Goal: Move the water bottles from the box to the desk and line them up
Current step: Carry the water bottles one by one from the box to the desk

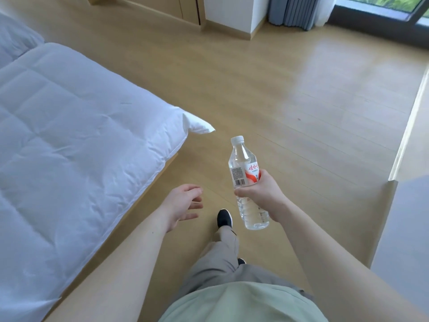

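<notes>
My right hand (261,194) grips a clear plastic water bottle (243,166) around its middle. The bottle has a white cap and a red and white label, and it tilts slightly with the cap pointing away from me. My left hand (183,204) hangs beside it to the left, fingers spread, holding nothing. Both hands are above the wooden floor. Neither the box nor the desk top shows clearly in this view.
A bed with a white quilt (69,140) fills the left side, its corner jutting toward the middle. Wooden floor (290,101) stretches ahead. A pale wooden edge (408,126) and a grey surface (408,224) run along the right. Curtains (299,10) and a window lie far ahead.
</notes>
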{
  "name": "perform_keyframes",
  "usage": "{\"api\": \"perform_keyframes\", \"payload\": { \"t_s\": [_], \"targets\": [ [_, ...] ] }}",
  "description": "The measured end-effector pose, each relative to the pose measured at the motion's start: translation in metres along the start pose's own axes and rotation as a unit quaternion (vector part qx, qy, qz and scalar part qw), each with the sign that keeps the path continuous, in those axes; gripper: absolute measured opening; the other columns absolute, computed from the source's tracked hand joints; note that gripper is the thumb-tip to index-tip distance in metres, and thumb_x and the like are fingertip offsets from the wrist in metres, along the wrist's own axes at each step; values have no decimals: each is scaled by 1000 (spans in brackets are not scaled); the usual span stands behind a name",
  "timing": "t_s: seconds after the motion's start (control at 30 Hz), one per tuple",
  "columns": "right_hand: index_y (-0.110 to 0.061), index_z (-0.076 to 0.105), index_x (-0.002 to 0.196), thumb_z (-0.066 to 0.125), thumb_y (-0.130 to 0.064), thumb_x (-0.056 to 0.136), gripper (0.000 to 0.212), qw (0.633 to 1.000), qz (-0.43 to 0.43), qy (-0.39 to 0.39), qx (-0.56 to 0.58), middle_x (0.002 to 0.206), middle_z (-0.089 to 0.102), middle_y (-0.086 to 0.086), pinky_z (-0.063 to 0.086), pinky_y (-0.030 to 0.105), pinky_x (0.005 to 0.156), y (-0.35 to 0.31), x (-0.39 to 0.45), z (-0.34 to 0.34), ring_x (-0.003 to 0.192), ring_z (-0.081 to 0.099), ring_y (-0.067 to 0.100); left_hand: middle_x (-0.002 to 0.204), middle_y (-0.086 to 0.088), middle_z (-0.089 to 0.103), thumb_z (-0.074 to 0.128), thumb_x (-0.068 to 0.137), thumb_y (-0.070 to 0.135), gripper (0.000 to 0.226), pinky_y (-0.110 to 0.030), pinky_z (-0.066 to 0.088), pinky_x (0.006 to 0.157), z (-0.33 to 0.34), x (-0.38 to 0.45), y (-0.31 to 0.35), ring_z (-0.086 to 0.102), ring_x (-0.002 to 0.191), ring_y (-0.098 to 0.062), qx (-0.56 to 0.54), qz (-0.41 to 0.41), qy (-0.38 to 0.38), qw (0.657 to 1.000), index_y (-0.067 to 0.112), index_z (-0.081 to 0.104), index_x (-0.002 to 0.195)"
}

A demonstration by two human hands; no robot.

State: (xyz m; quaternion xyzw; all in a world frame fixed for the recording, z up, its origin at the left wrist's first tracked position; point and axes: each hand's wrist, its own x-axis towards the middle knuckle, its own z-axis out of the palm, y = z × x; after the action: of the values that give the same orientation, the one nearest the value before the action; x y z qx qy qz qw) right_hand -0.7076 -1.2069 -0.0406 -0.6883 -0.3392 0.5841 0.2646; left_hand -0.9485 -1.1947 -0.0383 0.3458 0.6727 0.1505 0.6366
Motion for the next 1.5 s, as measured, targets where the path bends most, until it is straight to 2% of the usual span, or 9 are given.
{"api": "perform_keyframes", "payload": {
  "t_s": [0.2,0.3,0.4,0.67,0.9,1.17,1.33,1.43,1.5],
  "targets": [
    [-25,52,114,85,-22,63,61,1000,10,21,1,102,69,-1,56,34,69,-41,71,-35,89,70,18,116,-8,67,64,98,35,21,-38,63,81,10,74,69,74,99,-18,8,7,-17,1000,24,67,116],
    [-26,52,113,85,-21,63,61,999,13,31,-4,102,69,-1,57,34,68,-72,108,-49,88,70,17,117,-7,66,64,97,35,22,-37,63,79,8,110,105,73,100,-18,6,3,-14,1000,24,67,116],
    [-26,53,113,85,-22,62,60,999,18,31,-9,101,70,0,61,40,74,-104,144,-60,88,71,19,117,-6,66,65,96,36,22,-37,63,79,6,143,139,73,100,-17,15,4,-23,1000,25,67,115],
    [-21,55,114,87,-22,64,60,999,12,26,-21,103,71,3,61,46,79,-176,229,-79,88,72,21,109,0,70,65,93,40,19,-34,63,75,6,211,224,74,94,-12,43,18,-46,998,31,67,109],
    [-20,54,116,86,-24,63,62,997,15,-12,-69,102,71,2,61,44,79,-226,316,-101,88,72,21,107,-1,70,65,96,35,15,-37,62,80,3,269,282,73,95,-16,0,-11,-5,1000,29,67,110],
    [-25,50,107,85,-27,60,59,994,-6,-39,-97,101,68,0,60,45,78,-312,435,-150,88,69,20,111,-4,71,65,95,33,24,-39,60,87,19,335,380,73,94,-16,-44,-42,53,997,24,66,117],
    [-26,48,106,85,-25,62,58,991,-28,-67,-115,104,65,0,59,44,77,-372,490,-171,91,67,20,98,1,70,64,94,28,12,-36,59,83,28,366,445,71,87,-14,-77,-38,79,993,28,67,106],
    [-27,48,106,84,-24,64,55,989,-37,-74,-120,103,66,0,58,41,73,-397,517,-178,89,67,19,97,2,67,64,95,27,23,-39,59,89,27,383,473,71,97,-15,-79,-35,99,991,24,66,117],
    [-26,49,107,82,-22,66,53,987,-45,-74,-134,102,66,-1,59,43,77,-413,537,-180,89,67,18,100,2,67,62,96,28,28,-40,59,93,22,397,489,70,103,-16,-83,-43,111,989,23,63,123]
  ]
}}
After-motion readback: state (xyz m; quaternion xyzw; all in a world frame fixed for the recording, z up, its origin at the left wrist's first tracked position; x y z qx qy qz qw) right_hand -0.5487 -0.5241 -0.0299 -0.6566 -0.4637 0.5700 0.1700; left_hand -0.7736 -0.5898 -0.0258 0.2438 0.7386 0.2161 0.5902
